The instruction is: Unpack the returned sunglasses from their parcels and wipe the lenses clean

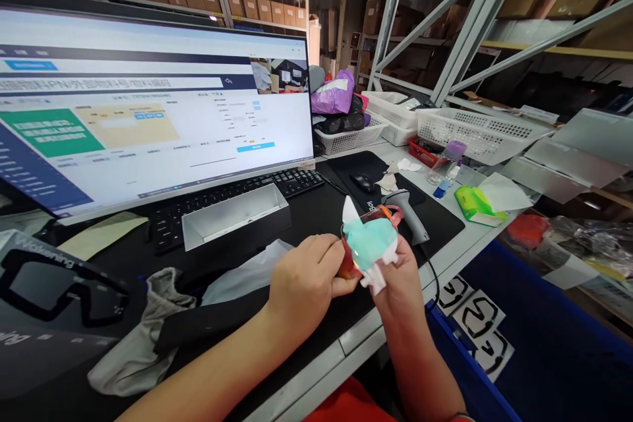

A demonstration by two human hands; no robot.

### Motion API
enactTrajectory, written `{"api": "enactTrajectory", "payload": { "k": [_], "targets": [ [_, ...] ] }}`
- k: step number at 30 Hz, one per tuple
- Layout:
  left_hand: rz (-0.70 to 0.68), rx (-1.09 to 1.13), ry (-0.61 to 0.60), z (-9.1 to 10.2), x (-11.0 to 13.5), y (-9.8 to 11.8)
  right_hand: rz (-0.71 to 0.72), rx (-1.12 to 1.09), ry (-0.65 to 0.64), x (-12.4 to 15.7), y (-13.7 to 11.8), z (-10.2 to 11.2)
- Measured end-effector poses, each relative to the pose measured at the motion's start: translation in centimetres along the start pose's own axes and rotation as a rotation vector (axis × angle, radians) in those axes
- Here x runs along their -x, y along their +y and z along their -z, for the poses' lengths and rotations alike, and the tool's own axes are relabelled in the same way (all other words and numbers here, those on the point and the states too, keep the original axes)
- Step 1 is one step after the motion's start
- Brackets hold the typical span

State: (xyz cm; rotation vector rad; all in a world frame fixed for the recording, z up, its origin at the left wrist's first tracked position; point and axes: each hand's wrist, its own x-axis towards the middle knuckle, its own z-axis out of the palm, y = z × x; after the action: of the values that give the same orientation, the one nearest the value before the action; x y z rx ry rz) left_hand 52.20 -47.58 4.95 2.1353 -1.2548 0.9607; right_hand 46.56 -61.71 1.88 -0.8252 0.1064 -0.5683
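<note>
Between my hands are orange-tinted sunglasses [349,262], with a teal and white wrap, perhaps cloth or tissue [370,241], covering much of them. My left hand [306,277] is closed on the left end of the sunglasses. The fingers of my right hand [401,277] pinch the other end, below a reddish-orange part of the frame. Just behind my right hand, a grey barcode scanner [413,217] lies on the black mat. An open white box part [237,217] stands beyond my left hand. A grey cloth pouch [143,336] lies left of my left forearm.
A large monitor [198,119] and black keyboard [301,179] stand at the back left. A sunglasses box [54,356] is at the left edge. A mouse [362,181], a green packet [475,204] and a white basket [479,135] occupy the right side. A scanner cable hangs over the table edge.
</note>
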Motion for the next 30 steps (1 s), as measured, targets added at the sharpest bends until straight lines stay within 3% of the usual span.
{"api": "enactTrajectory", "payload": {
  "k": [4,10,16,22,25,30],
  "targets": [
    [-0.024,-0.022,0.026,-0.3,0.0,0.0,-0.032,-0.146,0.023,-1.2,-0.9,-0.6],
    [-0.046,-0.032,0.089,-0.3,0.1,-0.3,0.028,0.081,-0.055,0.0,0.6,-0.2],
    [-0.135,0.039,0.062,-0.7,0.0,-0.2,0.033,-0.039,0.012,-1.6,-0.8,-0.7],
    [-0.13,0.044,0.088,-0.3,0.1,-0.1,0.123,0.087,-0.032,-0.5,0.2,-0.8],
    [-0.146,0.045,0.082,-0.2,-0.1,0.1,0.076,0.02,-0.051,-0.9,-0.6,-0.4],
    [-0.157,0.02,0.086,-0.2,-0.4,-0.2,-0.114,-0.16,0.026,-2.3,-0.8,-0.2]
  ]
}}
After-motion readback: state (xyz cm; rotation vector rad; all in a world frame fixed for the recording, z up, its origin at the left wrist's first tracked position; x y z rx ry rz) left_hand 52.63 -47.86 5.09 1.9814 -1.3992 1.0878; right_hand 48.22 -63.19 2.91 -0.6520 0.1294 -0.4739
